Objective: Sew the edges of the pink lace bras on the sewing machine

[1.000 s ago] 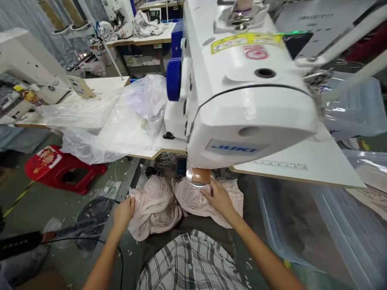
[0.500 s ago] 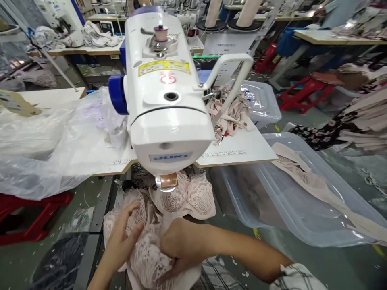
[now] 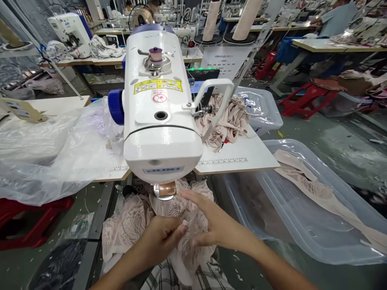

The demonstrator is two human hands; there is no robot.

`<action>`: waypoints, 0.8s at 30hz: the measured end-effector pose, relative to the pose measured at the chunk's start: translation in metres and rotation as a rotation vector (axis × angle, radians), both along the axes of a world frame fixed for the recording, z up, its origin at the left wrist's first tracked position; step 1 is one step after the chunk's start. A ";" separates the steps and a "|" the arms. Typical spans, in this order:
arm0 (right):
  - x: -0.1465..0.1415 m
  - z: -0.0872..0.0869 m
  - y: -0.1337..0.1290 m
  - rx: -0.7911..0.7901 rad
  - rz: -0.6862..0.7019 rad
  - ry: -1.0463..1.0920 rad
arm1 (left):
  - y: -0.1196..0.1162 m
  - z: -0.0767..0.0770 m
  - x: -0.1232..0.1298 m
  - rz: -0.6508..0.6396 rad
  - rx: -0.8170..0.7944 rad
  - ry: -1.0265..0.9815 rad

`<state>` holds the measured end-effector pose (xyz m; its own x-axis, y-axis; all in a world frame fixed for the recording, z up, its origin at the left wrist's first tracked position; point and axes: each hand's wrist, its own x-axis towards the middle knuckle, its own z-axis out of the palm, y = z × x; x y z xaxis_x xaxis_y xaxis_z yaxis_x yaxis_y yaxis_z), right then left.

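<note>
Pale pink lace bras lie bunched below the head of a white sewing machine [image 3: 163, 149]. My left hand [image 3: 159, 237] is closed, pinching the edge of one lace bra [image 3: 189, 249] between thumb and fingers. That bra hangs down over my lap. On its right side my right hand [image 3: 216, 221] has its fingers stretched and apart, close against the lace; whether it touches is unclear. Another lace bra [image 3: 130, 221] rests left of my left hand. Behind my right fingertips, more lace cups [image 3: 205, 189] sit under the machine, partly hidden.
A clear plastic bin [image 3: 290, 225] with pink bra pieces stands at the right. Pink fabric strips [image 3: 226, 117] are piled on the white tabletop [image 3: 242, 153]. Plastic sheeting [image 3: 60, 141] covers the left table, with a red stool [image 3: 30, 221] below. A person [image 3: 338, 20] works in the background.
My left hand has moved right and closed on the bra's edge. My right hand has lifted out of the lace and moved up and right, fingers spreading. The view has shifted slightly.
</note>
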<state>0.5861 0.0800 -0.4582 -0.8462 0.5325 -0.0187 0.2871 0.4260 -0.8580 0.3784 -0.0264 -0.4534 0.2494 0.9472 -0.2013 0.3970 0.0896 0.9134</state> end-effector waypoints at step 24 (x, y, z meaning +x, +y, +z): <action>-0.072 -0.009 0.061 -0.216 -0.231 0.117 | 0.044 0.004 -0.063 0.578 0.314 0.582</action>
<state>0.5141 0.1407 -0.4672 -0.7067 0.7048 -0.0619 0.2492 0.1661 -0.9541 0.3159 0.0178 -0.4492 -0.3475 0.9265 0.1442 0.7776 0.1988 0.5964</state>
